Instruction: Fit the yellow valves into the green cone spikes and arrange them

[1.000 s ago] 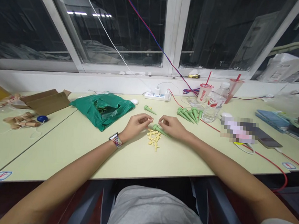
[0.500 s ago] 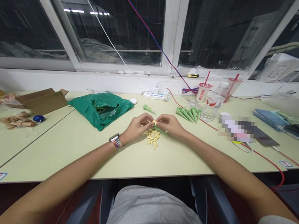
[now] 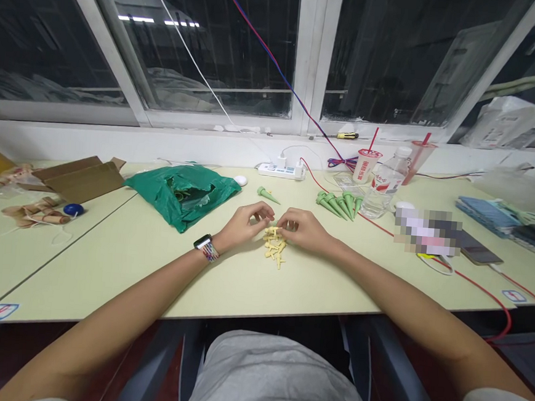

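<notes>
My left hand (image 3: 247,220) and my right hand (image 3: 302,230) rest on the pale green table (image 3: 151,271), fingers curled, almost meeting above a small pile of yellow plastic pieces (image 3: 274,246). Whatever lies inside either hand is hidden by the fingers. The right fingertips are nearest the top of the pile. A single green plastic spike (image 3: 267,194) lies just beyond my left hand. Farther right, past my right hand, several more green spikes (image 3: 339,205) lie together with their tips pointing different ways.
Left of my hands lie a green plastic bag (image 3: 182,195), a cardboard box (image 3: 81,178) and a blue round object (image 3: 73,210). Behind stand a power strip (image 3: 279,171), a water bottle (image 3: 384,186) and a cup with a red straw (image 3: 367,166). A red cable (image 3: 469,279) runs along the right.
The green spike held at my right hand no longer shows. My hands have drawn slightly apart and lowered toward the table, and the yellow piece held between them is out of sight.
</notes>
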{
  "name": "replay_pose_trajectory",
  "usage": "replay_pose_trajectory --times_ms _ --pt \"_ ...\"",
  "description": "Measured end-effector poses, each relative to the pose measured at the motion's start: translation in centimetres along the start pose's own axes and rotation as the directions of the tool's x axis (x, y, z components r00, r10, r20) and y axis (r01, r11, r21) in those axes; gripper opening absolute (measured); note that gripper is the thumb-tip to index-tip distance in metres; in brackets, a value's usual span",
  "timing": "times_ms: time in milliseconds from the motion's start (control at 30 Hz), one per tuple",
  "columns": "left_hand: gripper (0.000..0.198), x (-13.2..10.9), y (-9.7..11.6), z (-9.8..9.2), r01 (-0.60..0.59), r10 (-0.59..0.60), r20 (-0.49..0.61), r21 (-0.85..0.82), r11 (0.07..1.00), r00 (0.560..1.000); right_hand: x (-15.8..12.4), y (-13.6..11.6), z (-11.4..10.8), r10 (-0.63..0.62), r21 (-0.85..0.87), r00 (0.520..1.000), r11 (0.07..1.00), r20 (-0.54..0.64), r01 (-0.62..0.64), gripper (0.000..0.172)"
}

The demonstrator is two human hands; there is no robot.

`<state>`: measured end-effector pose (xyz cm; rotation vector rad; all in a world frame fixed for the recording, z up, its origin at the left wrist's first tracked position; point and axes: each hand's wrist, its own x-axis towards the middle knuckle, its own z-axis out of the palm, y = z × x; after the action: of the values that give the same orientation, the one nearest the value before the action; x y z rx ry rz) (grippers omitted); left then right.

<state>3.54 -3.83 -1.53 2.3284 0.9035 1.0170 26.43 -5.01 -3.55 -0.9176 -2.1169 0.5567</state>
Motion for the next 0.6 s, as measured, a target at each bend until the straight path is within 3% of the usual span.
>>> replay_pose_trajectory --times_ms 200,467,600 --pt "0.015 0.1 -0.9 0.2 -0.024 0.019 0.104 0.045 0.999 0.994 -0.3 -0.2 -0.1 -0.016 -0.152 0.999 0.988 0.028 0.020 0.014" --pt "0.025 -0.1 -1.4 0.6 0.007 -0.019 0.149 0.081 0.997 0.989 0.0 0.5 -1.3 0.184 -0.298 0.980 0.942 0.070 -0.156 0.022" --pt "0.026 -0.1 -1.3 0.6 0.020 -0.031 0.148 0.073 0.997 0.988 0.6 1.6 -2.4 0.222 -0.357 0.974 0.907 -0.048 -0.224 0.024"
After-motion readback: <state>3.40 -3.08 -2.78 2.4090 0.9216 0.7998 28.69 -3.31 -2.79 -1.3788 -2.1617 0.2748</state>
